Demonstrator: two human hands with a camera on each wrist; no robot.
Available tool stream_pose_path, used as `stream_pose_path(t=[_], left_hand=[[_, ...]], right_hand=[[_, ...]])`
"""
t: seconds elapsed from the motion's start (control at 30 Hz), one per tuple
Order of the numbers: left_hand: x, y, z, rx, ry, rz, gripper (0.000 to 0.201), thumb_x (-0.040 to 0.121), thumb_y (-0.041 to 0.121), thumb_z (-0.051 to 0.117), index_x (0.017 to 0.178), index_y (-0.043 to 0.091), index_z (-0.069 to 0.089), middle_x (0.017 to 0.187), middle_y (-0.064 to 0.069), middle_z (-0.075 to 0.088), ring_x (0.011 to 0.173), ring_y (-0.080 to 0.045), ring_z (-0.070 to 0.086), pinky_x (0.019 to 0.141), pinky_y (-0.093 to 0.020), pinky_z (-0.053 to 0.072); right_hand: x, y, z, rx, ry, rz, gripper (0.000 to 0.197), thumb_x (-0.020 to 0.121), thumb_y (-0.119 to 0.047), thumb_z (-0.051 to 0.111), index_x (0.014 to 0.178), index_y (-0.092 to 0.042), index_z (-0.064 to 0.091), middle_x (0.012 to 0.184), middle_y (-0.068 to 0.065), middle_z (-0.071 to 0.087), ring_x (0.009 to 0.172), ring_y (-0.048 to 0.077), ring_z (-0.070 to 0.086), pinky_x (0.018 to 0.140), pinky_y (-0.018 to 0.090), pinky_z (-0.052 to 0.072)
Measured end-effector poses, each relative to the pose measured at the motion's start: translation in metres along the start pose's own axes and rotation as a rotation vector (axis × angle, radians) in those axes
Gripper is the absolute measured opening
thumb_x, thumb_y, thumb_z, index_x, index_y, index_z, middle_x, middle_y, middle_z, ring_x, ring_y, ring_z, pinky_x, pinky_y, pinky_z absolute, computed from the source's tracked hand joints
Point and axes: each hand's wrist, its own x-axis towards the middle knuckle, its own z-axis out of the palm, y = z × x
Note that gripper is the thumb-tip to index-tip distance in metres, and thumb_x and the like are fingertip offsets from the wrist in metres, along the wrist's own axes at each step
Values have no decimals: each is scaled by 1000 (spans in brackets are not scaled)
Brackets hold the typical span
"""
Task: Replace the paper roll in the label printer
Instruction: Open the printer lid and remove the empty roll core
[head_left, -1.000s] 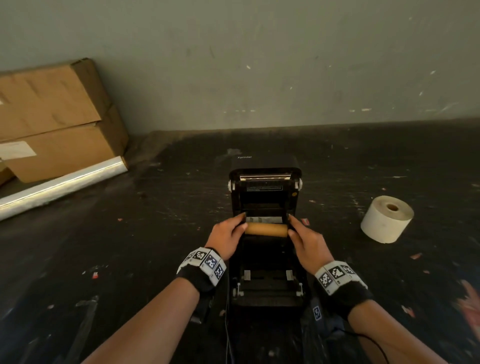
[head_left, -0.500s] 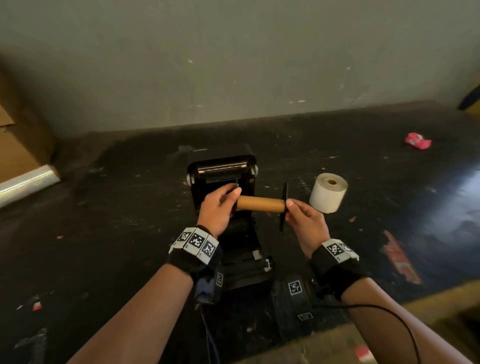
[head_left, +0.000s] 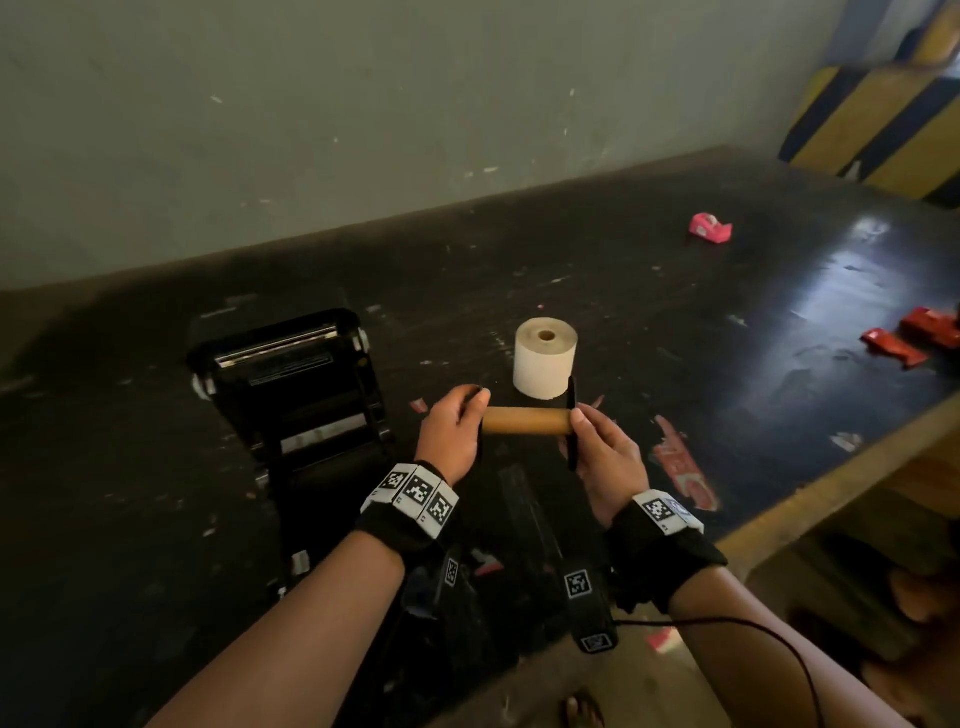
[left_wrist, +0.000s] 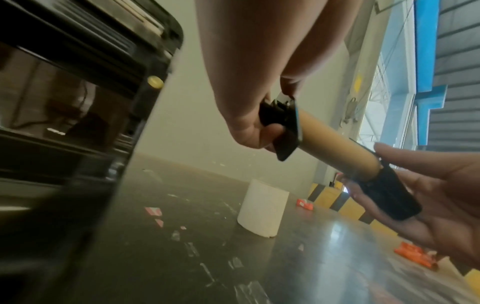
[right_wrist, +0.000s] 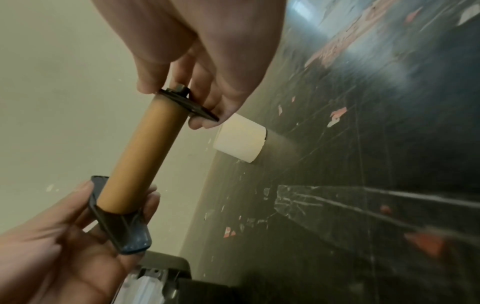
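Observation:
The black label printer (head_left: 291, 384) stands open on the dark table, its lid tipped back; its edge shows in the left wrist view (left_wrist: 78, 102). An empty brown cardboard core (head_left: 525, 421) (left_wrist: 337, 148) (right_wrist: 145, 156) sits on a black spindle with a black plate at each end. I hold it level in the air, right of the printer. My left hand (head_left: 475, 410) (left_wrist: 259, 127) grips the left plate (right_wrist: 122, 232). My right hand (head_left: 579, 426) (right_wrist: 197, 102) pinches the right plate (left_wrist: 389, 195). A full white paper roll (head_left: 544, 358) (left_wrist: 262, 209) (right_wrist: 240, 142) stands on end just behind the core.
A pink tape dispenser (head_left: 710, 228) lies far back right and red objects (head_left: 914, 338) lie at the right. A yellow-and-black striped barrier (head_left: 883, 130) stands beyond the table. The table's wooden edge (head_left: 831, 483) runs at the right. Black straps (head_left: 582, 587) lie below my wrists.
Both hands lifted the core on its spindle out of the printer and carried it right, in front of the white roll. The head view swung right.

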Motion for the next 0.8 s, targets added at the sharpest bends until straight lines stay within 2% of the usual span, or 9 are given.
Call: stream_pose_path(t=[0.07, 0.17, 0.27, 0.33, 0.4, 0.5, 0.6, 0.7, 0.8], left_hand=[[9, 5, 21, 39, 2, -54, 35, 100, 31, 39, 123, 11, 55, 98, 1, 55, 88, -8, 53, 75, -19, 36], [25, 6, 45, 76, -5, -131, 37, 100, 33, 37, 126, 12, 52, 107, -4, 58, 98, -15, 54, 83, -26, 37], [39, 1, 59, 117, -12, -156, 36, 100, 33, 38, 123, 10, 54, 107, -7, 60, 98, -18, 57, 83, -27, 41], [43, -5, 63, 115, 4, -186, 33, 99, 31, 40, 117, 9, 55, 98, -2, 59, 89, -14, 60, 76, -24, 43], [46, -11, 66, 22, 39, -235, 29, 99, 31, 42, 113, 9, 55, 89, 3, 59, 78, -10, 62, 71, -25, 50], [51, -17, 67, -137, 113, -379, 26, 97, 30, 46, 112, 10, 56, 82, 0, 65, 75, -19, 67, 76, -41, 56], [60, -32, 62, -186, 174, -452, 30, 94, 37, 50, 106, 11, 58, 85, -6, 67, 73, -20, 67, 65, -34, 54], [61, -45, 56, 115, 184, -507, 39, 88, 49, 53, 106, 15, 61, 102, -8, 67, 95, -26, 65, 83, -37, 53], [58, -58, 63, 419, 186, -529, 36, 91, 37, 57, 116, 11, 59, 113, -10, 64, 106, -28, 61, 82, -32, 47]], right_hand=[[16, -4, -14, -8, -10, 45, 34, 91, -19, 57, 124, -13, 57, 106, 10, 61, 99, 22, 60, 95, 37, 50], [44, -12, -34, -12, -47, 93, 25, 90, -18, 58, 115, -19, 61, 115, 12, 61, 108, 22, 60, 97, 37, 49], [70, -18, -45, -85, -91, 101, 12, 89, -19, 60, 98, -25, 64, 109, 12, 63, 104, 23, 61, 98, 41, 48], [82, -21, -49, -149, -113, 79, 12, 88, -20, 61, 99, -24, 64, 101, 10, 65, 98, 23, 62, 97, 43, 49], [95, -24, -53, -178, -130, 72, 20, 87, -20, 63, 106, -19, 65, 100, 11, 67, 95, 22, 64, 95, 43, 51], [111, -25, -61, -166, -133, 98, 16, 87, -16, 63, 102, -15, 67, 100, 13, 67, 96, 23, 64, 95, 40, 50], [121, -27, -67, -113, -136, 145, 9, 88, -13, 61, 94, -16, 66, 109, 17, 65, 105, 26, 62, 97, 39, 49], [130, -29, -71, -184, -178, 186, 9, 88, -16, 60, 95, -18, 65, 112, 14, 64, 108, 25, 61, 98, 39, 48], [137, -28, -73, -211, -207, 224, 10, 88, -16, 60, 97, -18, 65, 113, 13, 63, 109, 25, 59, 100, 40, 46]])
